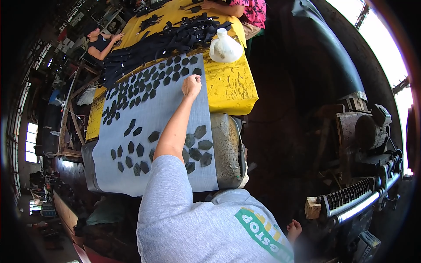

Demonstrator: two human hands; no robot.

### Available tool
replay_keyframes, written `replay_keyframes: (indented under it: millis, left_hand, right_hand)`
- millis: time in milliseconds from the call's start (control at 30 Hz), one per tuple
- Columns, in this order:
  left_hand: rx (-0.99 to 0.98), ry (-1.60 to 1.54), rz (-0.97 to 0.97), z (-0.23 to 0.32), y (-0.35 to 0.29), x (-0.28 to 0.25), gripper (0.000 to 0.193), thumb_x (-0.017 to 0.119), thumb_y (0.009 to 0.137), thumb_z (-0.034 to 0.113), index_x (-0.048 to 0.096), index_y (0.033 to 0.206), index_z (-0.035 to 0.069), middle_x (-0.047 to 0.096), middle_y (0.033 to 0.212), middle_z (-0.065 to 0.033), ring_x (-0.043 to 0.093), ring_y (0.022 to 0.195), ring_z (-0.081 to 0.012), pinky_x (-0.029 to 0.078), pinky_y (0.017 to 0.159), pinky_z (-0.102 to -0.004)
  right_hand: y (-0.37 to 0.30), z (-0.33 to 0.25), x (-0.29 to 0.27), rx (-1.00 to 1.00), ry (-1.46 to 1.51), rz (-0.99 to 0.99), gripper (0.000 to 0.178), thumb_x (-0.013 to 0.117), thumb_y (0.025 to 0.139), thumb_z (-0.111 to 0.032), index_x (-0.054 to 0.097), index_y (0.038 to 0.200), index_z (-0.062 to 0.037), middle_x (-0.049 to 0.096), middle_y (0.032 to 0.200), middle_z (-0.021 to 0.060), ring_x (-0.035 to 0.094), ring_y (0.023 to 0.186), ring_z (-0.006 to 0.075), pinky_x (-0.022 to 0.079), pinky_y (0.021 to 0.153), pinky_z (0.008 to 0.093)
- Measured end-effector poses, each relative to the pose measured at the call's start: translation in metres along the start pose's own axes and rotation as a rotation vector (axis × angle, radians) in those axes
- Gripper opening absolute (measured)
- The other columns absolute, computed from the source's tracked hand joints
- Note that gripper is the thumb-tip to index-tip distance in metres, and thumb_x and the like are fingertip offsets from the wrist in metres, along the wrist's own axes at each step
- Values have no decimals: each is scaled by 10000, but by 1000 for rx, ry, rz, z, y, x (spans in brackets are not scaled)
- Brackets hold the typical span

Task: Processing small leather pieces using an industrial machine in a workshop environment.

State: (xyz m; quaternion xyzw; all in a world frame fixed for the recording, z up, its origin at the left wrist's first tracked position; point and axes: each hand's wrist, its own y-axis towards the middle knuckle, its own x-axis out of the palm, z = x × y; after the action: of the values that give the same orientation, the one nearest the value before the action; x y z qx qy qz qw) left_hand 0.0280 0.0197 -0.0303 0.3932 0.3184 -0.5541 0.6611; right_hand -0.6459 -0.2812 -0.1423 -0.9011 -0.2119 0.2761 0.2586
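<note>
My left hand [191, 86] reaches out over a grey sheet [153, 114], its fingers closed in a pinch or fist. Whatever it may hold is hidden. Just beyond the knuckles lies a dark pentagon-shaped piece [197, 71]. Many similar dark pieces [142, 86] are spread in close rows across the far part of the sheet. Looser groups of larger pieces [140, 150] lie nearer, on both sides of my forearm, which covers some of them. Low at my right side, my right hand [294, 230] has curled fingers; I cannot make out anything in it.
Beyond the sheet, black straps [171, 39] are heaped on a yellow-covered table [232, 87], beside a whitish plastic jug [225, 49]. One person [98, 44] works at the far left, another [252, 15] at the far end. A machine with a metal roller [359, 206] stands right.
</note>
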Motion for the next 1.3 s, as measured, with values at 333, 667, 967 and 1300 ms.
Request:
replay_keyframes:
  millis: [333, 667, 967, 1300]
  left_hand:
    - [-57, -2, 27, -15, 30, 12, 195, 585, 801, 211, 676, 962, 151, 657, 949, -108, 620, 906, -278, 493, 770, -364]
    - [-379, -878, -118, 12, -10, 8, 294, 644, 800, 299, 625, 891, 20, 619, 707, -77, 633, 720, -217, 503, 632, -297]
    - [-633, -2135, -1204, 124, -131, -45, 394, 479, 909, 205, 438, 1183, -75, 440, 1226, -238, 444, 1156, -339, 360, 1013, -462]
    - [-189, -1906, -1606, 276, -262, -88, 407, 350, 959, 265, 364, 1283, 18, 372, 1332, -212, 364, 1255, -305, 353, 1026, -434]
  right_hand:
    - [-1, 4, -1, -24, 8, 21, 124, 540, 832, -22, 608, 932, 5, 567, 685, 31, 531, 535, 83, 420, 490, 191]
    - [6, -1, 6, -120, -152, 156, 116, 560, 806, -30, 619, 885, 31, 584, 722, 57, 530, 576, 109, 427, 501, 233]
    - [9, -117, -105, -786, -231, 833, 225, 512, 873, -76, 600, 1049, 35, 636, 977, 151, 610, 853, 230, 468, 779, 312]
    - [-166, -363, -16, -1650, -402, 339, 253, 666, 672, 63, 639, 920, 23, 627, 939, 109, 608, 801, 243, 501, 711, 327]
